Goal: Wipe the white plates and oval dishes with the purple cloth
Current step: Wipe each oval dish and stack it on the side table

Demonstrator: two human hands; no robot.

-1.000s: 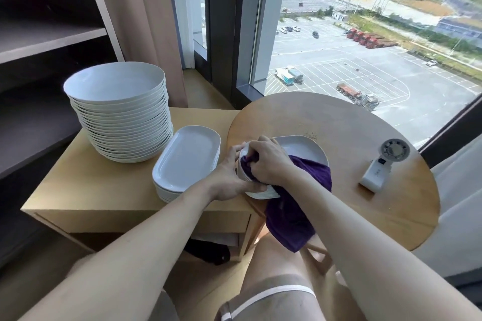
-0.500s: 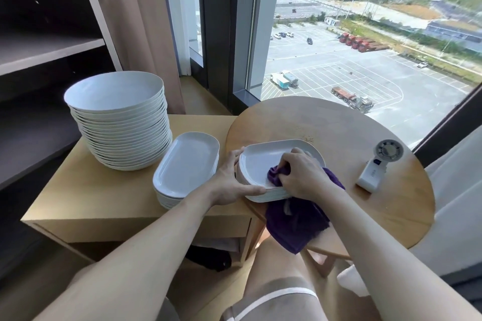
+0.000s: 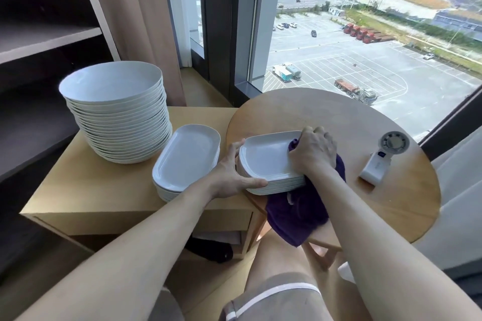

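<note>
Purple cloth (image 3: 297, 219) is bunched in the curled fingers of the right hand (image 3: 313, 151), pressed onto the top of the oval dish stack (image 3: 263, 159) at the near edge of the round table (image 3: 326, 112) — its tail hangs off. The left hand (image 3: 229, 172) clasps that stack's left end. Further left, on the cabinet (image 3: 91, 185), stand a second oval stack (image 3: 185, 159) and the white plates (image 3: 117, 112).

Plate stack (image 3: 117, 112) left of two dish stacks (image 3: 186, 161); fan (image 3: 383, 157) rightmost.
</note>
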